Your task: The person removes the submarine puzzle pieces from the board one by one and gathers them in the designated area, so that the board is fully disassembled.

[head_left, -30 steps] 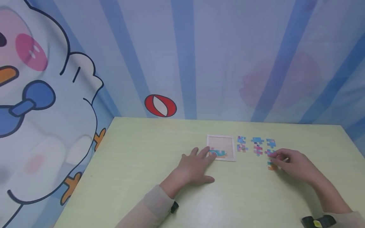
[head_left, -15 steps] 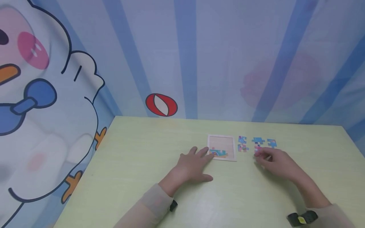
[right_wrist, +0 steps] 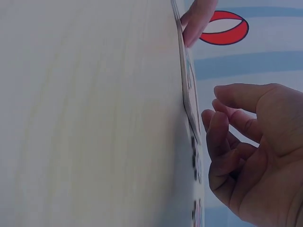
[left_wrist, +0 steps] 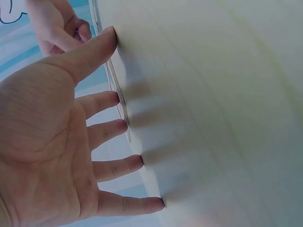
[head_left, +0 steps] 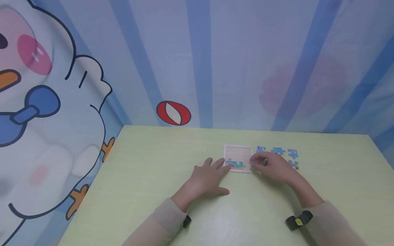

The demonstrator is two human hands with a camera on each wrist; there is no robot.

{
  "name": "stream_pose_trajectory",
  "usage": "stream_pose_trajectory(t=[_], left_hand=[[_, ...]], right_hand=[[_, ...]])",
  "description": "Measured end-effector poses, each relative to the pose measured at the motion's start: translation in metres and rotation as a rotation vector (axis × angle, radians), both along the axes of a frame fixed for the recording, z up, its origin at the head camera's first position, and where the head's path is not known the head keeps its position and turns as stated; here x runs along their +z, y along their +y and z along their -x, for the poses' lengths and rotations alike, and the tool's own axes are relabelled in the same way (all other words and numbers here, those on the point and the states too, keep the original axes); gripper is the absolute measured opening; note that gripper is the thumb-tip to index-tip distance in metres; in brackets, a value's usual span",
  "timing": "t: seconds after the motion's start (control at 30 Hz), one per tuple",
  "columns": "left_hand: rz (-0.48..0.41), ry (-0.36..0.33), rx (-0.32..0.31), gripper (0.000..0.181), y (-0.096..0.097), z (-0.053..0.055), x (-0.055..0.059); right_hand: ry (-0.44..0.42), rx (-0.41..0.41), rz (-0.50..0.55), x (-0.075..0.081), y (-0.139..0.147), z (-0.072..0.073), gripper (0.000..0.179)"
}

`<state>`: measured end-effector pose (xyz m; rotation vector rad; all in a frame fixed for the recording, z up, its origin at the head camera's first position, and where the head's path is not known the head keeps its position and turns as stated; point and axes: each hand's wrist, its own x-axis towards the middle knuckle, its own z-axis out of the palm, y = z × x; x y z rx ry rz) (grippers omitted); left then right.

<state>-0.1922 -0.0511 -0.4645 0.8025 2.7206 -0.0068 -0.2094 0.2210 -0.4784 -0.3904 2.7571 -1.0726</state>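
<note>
In the head view my left hand [head_left: 206, 179] lies with spread fingers at the left side of a small white puzzle frame [head_left: 238, 172]. Its fingertips rest on the frame's edge and the lower left corner. Joined pieces [head_left: 236, 165] in teal and orange fill part of the bottom row inside. My right hand [head_left: 275, 167] is at the frame's right edge, thumb and fingers drawn together on a jigsaw piece that the fingers hide. The right wrist view shows this hand [right_wrist: 265, 142] with curled fingers just above the frame [right_wrist: 189, 90].
Loose blue jigsaw pieces lie right of the frame, among them one at the back [head_left: 278, 150], one at the far right [head_left: 292, 153] and one below it [head_left: 293, 164]. My right hand covers others. The pale table [head_left: 147, 164] meets a striped cartoon backdrop [head_left: 234, 68].
My right hand took the teal and orange piece from the front right of the loose pieces and moved left to the frame. My left hand has stayed in place.
</note>
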Motion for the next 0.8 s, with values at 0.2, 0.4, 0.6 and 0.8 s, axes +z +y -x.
stream_pose_trajectory(t=[0.2,0.4,0.6,0.8], left_hand=[[0.006,0.003,-0.009,0.088,0.0,0.001,0.001],[0.005,0.012,-0.014,0.088,0.0,0.001,-0.001],[0.009,0.012,-0.011,0.088,0.0,0.001,-0.001],[0.009,0.014,-0.012,0.088,0.0,0.001,-0.001]], right_hand=[[-0.007,0.051,-0.009,-0.001,-0.017,0.01,0.026],[-0.031,0.051,-0.046,-0.005,-0.024,0.014,0.032],[-0.029,0.046,-0.055,-0.007,-0.026,0.016,0.029],[-0.047,0.034,-0.052,-0.007,-0.028,0.015,0.027]])
